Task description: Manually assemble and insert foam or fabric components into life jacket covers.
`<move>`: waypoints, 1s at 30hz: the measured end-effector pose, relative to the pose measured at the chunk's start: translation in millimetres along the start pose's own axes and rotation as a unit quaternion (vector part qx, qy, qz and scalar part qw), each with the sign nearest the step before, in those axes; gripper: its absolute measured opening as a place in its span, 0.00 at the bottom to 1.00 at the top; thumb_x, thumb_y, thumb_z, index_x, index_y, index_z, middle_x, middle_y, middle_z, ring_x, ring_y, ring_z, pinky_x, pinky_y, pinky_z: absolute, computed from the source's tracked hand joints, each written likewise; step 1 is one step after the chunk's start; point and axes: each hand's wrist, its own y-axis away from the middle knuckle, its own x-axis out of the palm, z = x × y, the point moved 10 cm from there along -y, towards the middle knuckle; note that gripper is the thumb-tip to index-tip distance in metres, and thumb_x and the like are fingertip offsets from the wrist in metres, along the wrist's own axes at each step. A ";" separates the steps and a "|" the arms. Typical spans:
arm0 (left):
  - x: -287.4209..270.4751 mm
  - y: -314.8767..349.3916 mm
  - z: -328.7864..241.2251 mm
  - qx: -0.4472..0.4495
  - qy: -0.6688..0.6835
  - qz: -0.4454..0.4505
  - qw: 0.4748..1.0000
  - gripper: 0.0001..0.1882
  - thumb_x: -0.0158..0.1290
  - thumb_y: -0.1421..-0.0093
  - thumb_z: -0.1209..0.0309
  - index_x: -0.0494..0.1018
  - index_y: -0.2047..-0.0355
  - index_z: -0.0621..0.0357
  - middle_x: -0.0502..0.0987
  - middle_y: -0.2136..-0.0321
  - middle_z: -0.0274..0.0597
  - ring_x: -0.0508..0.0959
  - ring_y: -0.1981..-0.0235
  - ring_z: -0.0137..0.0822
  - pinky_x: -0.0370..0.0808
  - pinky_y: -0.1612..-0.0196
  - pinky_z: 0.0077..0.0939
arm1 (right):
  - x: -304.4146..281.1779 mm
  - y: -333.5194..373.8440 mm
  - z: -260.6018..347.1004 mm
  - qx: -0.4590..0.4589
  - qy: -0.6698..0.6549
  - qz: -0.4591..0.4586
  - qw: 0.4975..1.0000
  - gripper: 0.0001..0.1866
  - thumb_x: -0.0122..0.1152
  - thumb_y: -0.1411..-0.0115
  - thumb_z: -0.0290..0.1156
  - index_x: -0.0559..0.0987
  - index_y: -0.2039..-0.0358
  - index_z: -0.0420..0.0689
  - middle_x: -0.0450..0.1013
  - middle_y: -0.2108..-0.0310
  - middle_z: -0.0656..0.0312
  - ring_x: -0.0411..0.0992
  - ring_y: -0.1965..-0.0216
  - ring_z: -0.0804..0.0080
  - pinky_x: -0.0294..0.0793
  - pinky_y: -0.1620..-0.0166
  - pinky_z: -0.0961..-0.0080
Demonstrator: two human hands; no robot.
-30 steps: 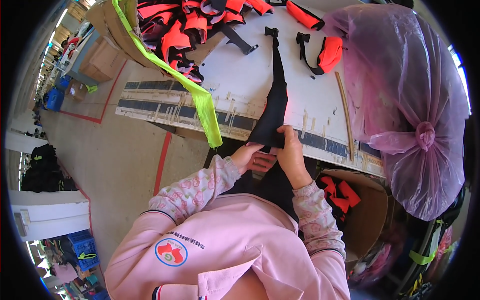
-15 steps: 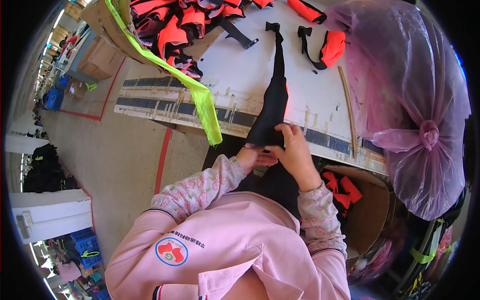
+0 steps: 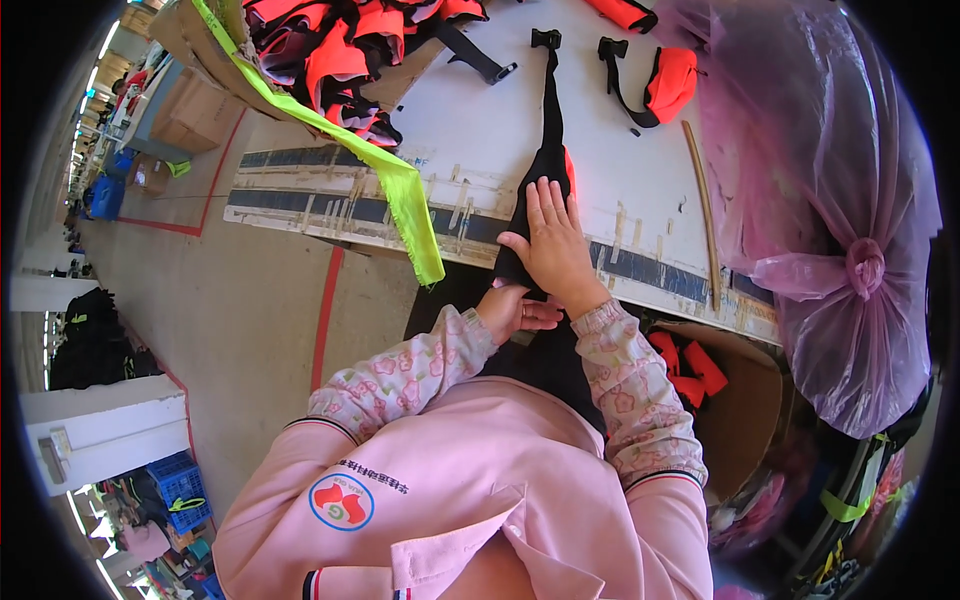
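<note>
A black waist belt with an orange side [image 3: 543,165] lies lengthwise across the table's near edge, a black buckle at the far end of its narrow strap. My right hand [image 3: 553,245] rests flat on the wide black part, fingers stretched out and pointing away from me. At the belt's near end, just off the table edge, my left hand [image 3: 515,312] holds the fabric; its thumb is partly hidden by the cloth, and its fingers curl loosely beneath. To the right of the strap sits an orange pouch [image 3: 670,87] with a black strap and buckle.
A heap of orange and black pieces [image 3: 340,60] fills a carton at the far left, with a neon yellow strip [image 3: 400,190] hanging over. A wooden stick [image 3: 703,210] and a knotted pink plastic bag [image 3: 840,200] are on the right. Below stands an open carton [image 3: 740,410] with orange pieces.
My right hand has moved from the belt's near end farther up onto it, and its bent fingers have flattened out. My left hand stays at the near end.
</note>
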 end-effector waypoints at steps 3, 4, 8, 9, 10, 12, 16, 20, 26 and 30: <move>-6.5 -4.1 1.1 0.014 -0.020 -0.030 0.999 0.16 0.36 0.37 0.68 0.64 0.52 0.61 0.73 0.63 0.51 0.78 0.64 0.47 0.76 0.58 0.41 | 0.7 -1.1 2.1 -0.002 0.004 0.001 1.000 0.42 0.45 0.44 0.57 0.55 0.41 0.34 0.52 0.40 0.46 0.47 0.36 0.56 0.42 0.37 0.61; -5.6 -4.4 -1.6 0.027 -0.035 -0.031 0.999 0.16 0.36 0.37 0.68 0.64 0.52 0.60 0.73 0.64 0.50 0.78 0.65 0.46 0.76 0.59 0.40 | 0.8 -1.0 2.1 -0.001 0.004 0.001 1.000 0.42 0.45 0.44 0.57 0.55 0.41 0.34 0.52 0.40 0.46 0.47 0.36 0.56 0.42 0.37 0.61; 0.1 -4.2 -1.5 0.020 -0.046 -0.021 0.999 0.16 0.36 0.36 0.67 0.64 0.52 0.59 0.74 0.64 0.51 0.78 0.64 0.45 0.77 0.59 0.39 | -1.1 -0.1 -2.2 0.000 0.000 -0.008 1.000 0.39 0.47 0.43 0.54 0.57 0.42 0.35 0.53 0.40 0.47 0.47 0.37 0.56 0.43 0.37 0.62; 1.6 -3.7 -1.1 0.024 -0.047 -0.011 0.999 0.16 0.36 0.36 0.66 0.64 0.52 0.60 0.74 0.63 0.52 0.78 0.64 0.46 0.76 0.58 0.40 | -3.9 0.7 -3.9 -0.005 -0.013 -0.019 1.000 0.36 0.50 0.42 0.51 0.59 0.42 0.37 0.54 0.40 0.47 0.49 0.37 0.56 0.46 0.37 0.64; 1.7 -3.5 -1.5 0.029 -0.047 -0.003 0.998 0.17 0.36 0.36 0.64 0.64 0.52 0.61 0.74 0.62 0.53 0.78 0.63 0.46 0.76 0.57 0.40 | -9.9 1.7 -7.0 -0.004 -0.013 -0.020 1.000 0.36 0.50 0.42 0.51 0.59 0.42 0.37 0.54 0.40 0.47 0.49 0.37 0.56 0.46 0.37 0.64; -1.2 -5.1 0.1 0.021 -0.049 0.009 0.999 0.18 0.36 0.36 0.63 0.65 0.53 0.62 0.74 0.62 0.54 0.78 0.63 0.47 0.76 0.57 0.41 | -37.5 6.2 -20.9 0.018 -0.254 -0.016 0.967 0.27 0.56 0.43 0.39 0.66 0.47 0.39 0.62 0.46 0.47 0.59 0.43 0.56 0.58 0.42 0.68; 4.1 -3.4 -1.4 -0.004 -0.068 0.010 0.998 0.21 0.36 0.35 0.59 0.66 0.55 0.65 0.74 0.61 0.56 0.77 0.62 0.47 0.75 0.55 0.43 | -110.0 66.5 -131.1 0.179 -0.035 -0.162 0.970 0.17 0.62 0.49 0.33 0.74 0.58 0.44 0.72 0.60 0.53 0.71 0.58 0.53 0.71 0.58 0.64; 6.7 -2.5 -4.5 0.017 -0.060 0.040 0.997 0.22 0.36 0.35 0.58 0.67 0.55 0.65 0.74 0.61 0.55 0.77 0.61 0.47 0.75 0.55 0.41 | -129.5 116.8 -193.8 0.293 0.249 -0.002 0.923 0.16 0.58 0.48 0.33 0.72 0.58 0.43 0.71 0.65 0.52 0.70 0.62 0.53 0.71 0.63 0.62; 3.0 -5.7 0.6 0.022 -0.058 0.039 0.997 0.20 0.38 0.35 0.59 0.67 0.54 0.64 0.74 0.61 0.52 0.77 0.61 0.45 0.75 0.56 0.39 | -116.2 126.9 -213.0 0.307 0.302 0.051 0.901 0.09 0.47 0.46 0.26 0.71 0.65 0.38 0.69 0.66 0.49 0.70 0.63 0.52 0.71 0.63 0.59; 13.5 -2.5 3.1 0.034 -0.057 0.032 0.997 0.19 0.39 0.36 0.58 0.68 0.57 0.61 0.75 0.63 0.50 0.79 0.64 0.43 0.76 0.58 0.35 | -120.9 153.9 -231.6 0.300 0.094 -0.040 0.949 0.06 0.44 0.45 0.22 0.69 0.67 0.37 0.69 0.71 0.47 0.69 0.68 0.49 0.70 0.67 0.61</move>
